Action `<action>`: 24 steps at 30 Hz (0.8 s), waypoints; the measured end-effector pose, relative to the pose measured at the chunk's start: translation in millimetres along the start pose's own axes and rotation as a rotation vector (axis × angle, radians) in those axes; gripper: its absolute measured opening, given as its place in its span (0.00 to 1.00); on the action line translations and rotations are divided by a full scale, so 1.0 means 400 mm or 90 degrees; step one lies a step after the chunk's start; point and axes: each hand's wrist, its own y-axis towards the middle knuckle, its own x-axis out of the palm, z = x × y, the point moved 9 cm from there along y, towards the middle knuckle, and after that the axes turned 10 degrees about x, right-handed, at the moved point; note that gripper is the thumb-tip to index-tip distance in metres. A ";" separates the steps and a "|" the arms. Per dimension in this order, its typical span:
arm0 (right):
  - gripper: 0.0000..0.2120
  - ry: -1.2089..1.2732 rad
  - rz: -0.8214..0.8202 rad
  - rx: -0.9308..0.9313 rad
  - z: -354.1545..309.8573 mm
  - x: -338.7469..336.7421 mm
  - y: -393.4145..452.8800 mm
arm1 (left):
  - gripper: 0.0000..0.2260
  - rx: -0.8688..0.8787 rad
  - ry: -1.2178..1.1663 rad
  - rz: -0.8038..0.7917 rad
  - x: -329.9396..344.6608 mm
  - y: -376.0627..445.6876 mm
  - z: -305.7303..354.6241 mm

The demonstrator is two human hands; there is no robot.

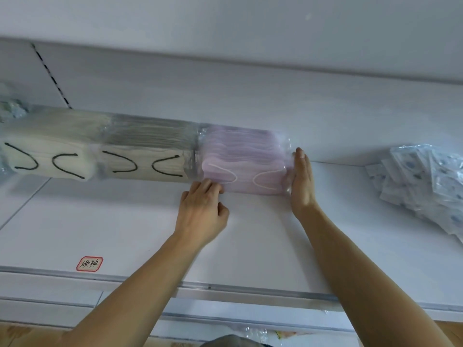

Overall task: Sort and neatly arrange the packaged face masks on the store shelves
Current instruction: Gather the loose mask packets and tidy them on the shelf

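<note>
Both hands were up on the white shelf, one at each end of the purple mask pack. From my remote seat I saw the right hand held flat and upright, fingers straight and together, its palm pressed against the pack's right end where the clear wrap bunched. The left hand lay palm down on the shelf with its fingers curled, the fingertips touching the pack's lower left corner; I could not tell whether they pinched the wrap or only pushed it. Both forearms were bare and reached up from the bottom of the view.

That pack was a soft, wavy-edged stack of lilac masks in glossy clear film, with pale ear loops showing as two curved lines on its front. It stood at the back of the shelf, against the rear wall, touching the cream mask pack on its left. That one and a second cream pack further left were also film-wrapped, ribbed along the top by the layered edges, with black ear loops across their fronts. The three formed one row.

Well apart at the right lay a loose pile of small sachets, crinkly clear plastic over white with blue marks too blurred to read. Near the shelf's front edge sat a small red-bordered sticker with handwritten characters that I could not read. A grey plastic strip ran along that edge.
</note>
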 end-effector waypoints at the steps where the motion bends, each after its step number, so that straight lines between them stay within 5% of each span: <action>1: 0.28 0.024 0.006 0.021 0.008 0.001 0.014 | 0.09 -0.001 0.001 -0.003 0.002 0.000 0.001; 5: 0.42 -0.005 -0.009 0.037 0.021 0.026 0.025 | 0.09 -0.012 0.006 -0.018 0.008 -0.002 -0.004; 11: 0.28 0.054 0.059 0.003 0.004 0.009 0.052 | 0.09 -0.005 0.013 -0.030 0.010 -0.002 0.000; 16: 0.44 0.007 0.038 0.029 0.006 0.037 0.054 | 0.09 0.001 0.016 -0.036 0.007 0.000 0.008; 24: 0.38 0.054 0.047 0.027 -0.003 0.000 0.050 | 0.10 0.005 0.021 -0.055 0.007 -0.001 0.011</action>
